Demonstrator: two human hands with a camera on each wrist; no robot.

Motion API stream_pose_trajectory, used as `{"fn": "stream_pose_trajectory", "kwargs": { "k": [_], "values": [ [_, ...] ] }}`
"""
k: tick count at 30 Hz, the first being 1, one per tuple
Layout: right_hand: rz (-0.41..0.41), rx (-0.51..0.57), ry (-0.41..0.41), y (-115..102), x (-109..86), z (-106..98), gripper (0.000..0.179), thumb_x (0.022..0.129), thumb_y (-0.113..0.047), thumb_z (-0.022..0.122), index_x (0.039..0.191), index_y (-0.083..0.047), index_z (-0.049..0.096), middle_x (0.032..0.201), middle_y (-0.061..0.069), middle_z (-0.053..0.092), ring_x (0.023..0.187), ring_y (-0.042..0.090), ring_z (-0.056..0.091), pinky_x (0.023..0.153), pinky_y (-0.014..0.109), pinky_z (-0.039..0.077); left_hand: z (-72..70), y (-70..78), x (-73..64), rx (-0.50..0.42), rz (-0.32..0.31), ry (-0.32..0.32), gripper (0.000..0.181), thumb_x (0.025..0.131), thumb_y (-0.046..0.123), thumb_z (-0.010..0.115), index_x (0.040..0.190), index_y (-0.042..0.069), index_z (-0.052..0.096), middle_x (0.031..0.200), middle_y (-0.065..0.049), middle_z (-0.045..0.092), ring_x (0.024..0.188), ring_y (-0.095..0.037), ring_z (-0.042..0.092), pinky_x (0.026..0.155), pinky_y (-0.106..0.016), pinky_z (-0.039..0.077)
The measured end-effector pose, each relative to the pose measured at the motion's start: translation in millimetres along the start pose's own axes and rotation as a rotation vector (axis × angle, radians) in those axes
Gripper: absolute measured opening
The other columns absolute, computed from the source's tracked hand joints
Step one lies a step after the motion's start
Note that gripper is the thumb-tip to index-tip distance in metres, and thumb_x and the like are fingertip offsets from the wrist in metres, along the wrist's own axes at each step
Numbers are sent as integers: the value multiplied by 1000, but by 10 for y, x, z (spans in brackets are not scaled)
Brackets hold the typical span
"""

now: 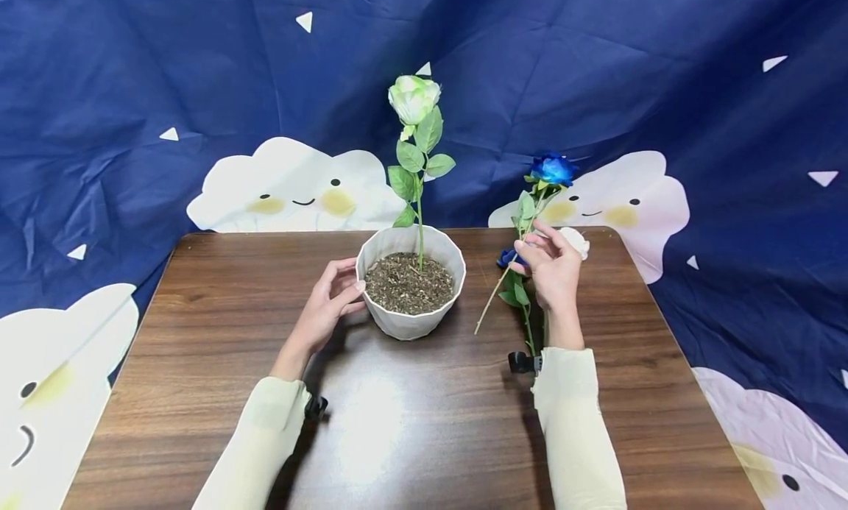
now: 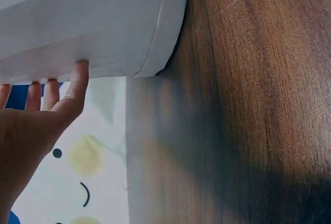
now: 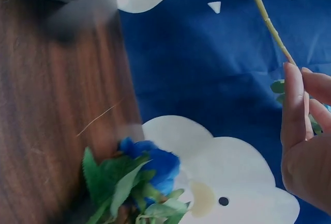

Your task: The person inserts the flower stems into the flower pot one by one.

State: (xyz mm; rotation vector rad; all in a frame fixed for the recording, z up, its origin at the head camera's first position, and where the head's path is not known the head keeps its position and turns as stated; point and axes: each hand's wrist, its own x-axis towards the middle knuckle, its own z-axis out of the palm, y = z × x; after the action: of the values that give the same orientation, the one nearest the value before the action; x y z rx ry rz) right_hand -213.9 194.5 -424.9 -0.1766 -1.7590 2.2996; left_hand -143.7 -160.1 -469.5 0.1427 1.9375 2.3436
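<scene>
A white faceted flowerpot point(image 1: 411, 326) filled with brown soil point(image 1: 404, 285) stands on the table, and one pale green-white rose point(image 1: 414, 99) rises upright from it. My left hand point(image 1: 324, 304) touches the pot's left side, its fingers fairly straight; in the left wrist view the fingertips point(image 2: 80, 71) meet the pot wall. To the right of the pot, my right hand point(image 1: 553, 263) pinches the stem of a blue rose point(image 1: 552, 170) between thumb and fingers. That rose is held up and tilted, bloom at the top, with its bare stem end point(image 1: 486, 313) pointing down toward the pot's side.
Beneath and behind my right hand lie another blue rose point(image 1: 506, 258) and a white bloom point(image 1: 575, 242) on the brown wooden table point(image 1: 218, 311). A blue cloth point(image 1: 199, 68) with smiling white clouds hangs behind the table's far edge.
</scene>
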Motion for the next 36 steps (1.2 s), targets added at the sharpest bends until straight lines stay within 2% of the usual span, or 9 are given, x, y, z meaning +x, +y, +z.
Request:
{"fn": "stream_pose_trajectory", "kwargs": {
  "k": [7, 18, 22, 27, 36],
  "values": [
    [-75, 94, 45, -175, 39, 96, 51, 81, 21, 69, 130, 5, 62, 89, 10, 64, 68, 12, 67, 52, 29, 59, 7, 12, -2, 5, -5, 6, 51, 100, 5, 58, 146, 0, 38, 146, -26, 44, 128, -36, 50, 94, -45, 56],
    [-211, 200, 18, -432, 54, 343, 50, 80, 21, 70, 125, 2, 65, 86, 11, 65, 68, 18, 70, 51, 29, 59, 18, 26, 2, 10, 0, 4, 49, 100, 3, 57, 146, -1, 38, 145, -27, 44, 128, -38, 49, 94, -47, 56],
    [-262, 192, 8, -478, 33, 461, 51, 80, 20, 72, 127, 0, 65, 87, 10, 67, 69, 18, 71, 53, 30, 60, 15, 20, -4, 11, -5, 7, 49, 100, 3, 56, 146, -1, 38, 145, -26, 44, 129, -38, 49, 94, -46, 55],
    [-352, 145, -21, -432, 21, 589, 53, 80, 21, 71, 128, -1, 65, 83, 8, 68, 66, 15, 69, 53, 29, 60, 8, 16, 0, 14, -4, 4, 50, 100, 5, 57, 146, -1, 38, 145, -27, 44, 129, -40, 48, 95, -46, 55],
    [-394, 66, -61, -348, 32, 786, 53, 82, 19, 71, 133, 4, 62, 83, 2, 65, 68, 10, 68, 55, 26, 60, -10, 6, 4, 23, 1, -1, 50, 101, 6, 57, 147, 0, 38, 145, -26, 44, 128, -37, 49, 93, -43, 56]
  ]
}}
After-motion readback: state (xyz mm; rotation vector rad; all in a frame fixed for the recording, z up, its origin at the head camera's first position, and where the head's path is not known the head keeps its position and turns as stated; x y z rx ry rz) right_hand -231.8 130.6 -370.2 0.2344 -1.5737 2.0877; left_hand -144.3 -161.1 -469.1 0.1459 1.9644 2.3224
